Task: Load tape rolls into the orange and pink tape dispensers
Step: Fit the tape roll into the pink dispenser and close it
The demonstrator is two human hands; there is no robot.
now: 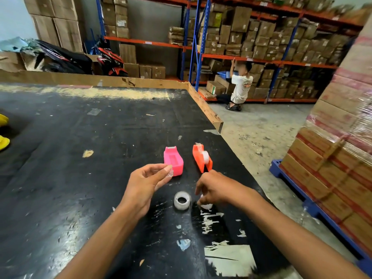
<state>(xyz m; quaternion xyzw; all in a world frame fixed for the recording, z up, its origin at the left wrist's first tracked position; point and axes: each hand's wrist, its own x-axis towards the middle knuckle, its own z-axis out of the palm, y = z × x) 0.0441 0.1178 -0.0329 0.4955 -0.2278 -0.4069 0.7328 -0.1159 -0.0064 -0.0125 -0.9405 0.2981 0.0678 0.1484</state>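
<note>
On the black table [80,178] stand a pink tape dispenser [173,161] with an empty well and an orange tape dispenser [202,158] with a clear roll seated in it. A loose clear tape roll [182,200] lies flat in front of them, between my hands. My left hand [147,182] pinches a small clear piece of tape or plastic [170,174] just in front of the pink dispenser. My right hand [215,188] reaches down right of the loose roll, fingertips on a small white piece [205,205] on the table.
The table's right edge runs close beside the orange dispenser, with a wooden rim [205,107] farther back. Wrapped cartons on a blue pallet [332,158] stand to the right. A person [240,87] crouches at the shelving behind. Yellow objects [4,129] sit at the left edge.
</note>
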